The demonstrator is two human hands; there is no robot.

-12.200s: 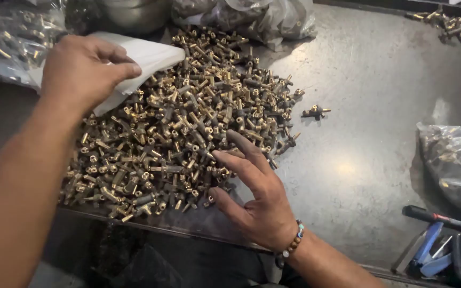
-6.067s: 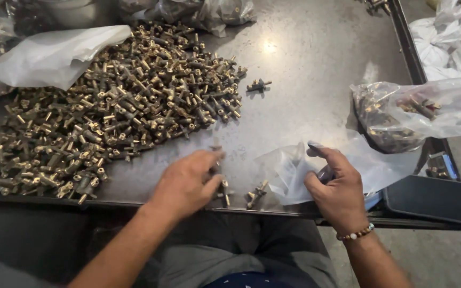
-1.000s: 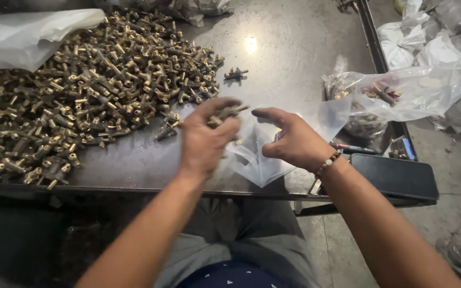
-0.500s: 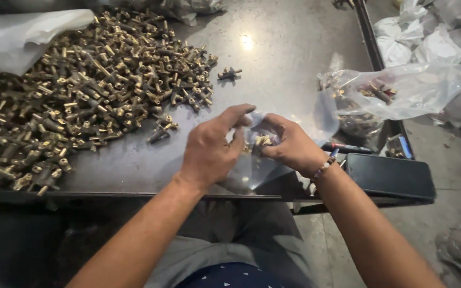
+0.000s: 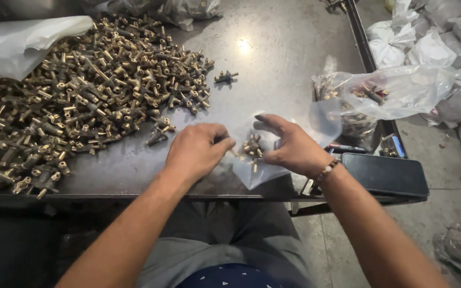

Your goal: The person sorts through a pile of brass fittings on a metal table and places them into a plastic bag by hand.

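Two hands were at work, the left hand and the right hand, on one small clear bag. One big heap of brass fittings, too many to count, covered the worktop. One dark phone lay right.

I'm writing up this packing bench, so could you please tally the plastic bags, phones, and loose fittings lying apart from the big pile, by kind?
Small clear bag held open between left hand and right hand: 1
Filled clear bag at right: 1
White bag at top left: 1
Dark phone: 1
Lone brass fitting beyond the pile: 1
Total: 5
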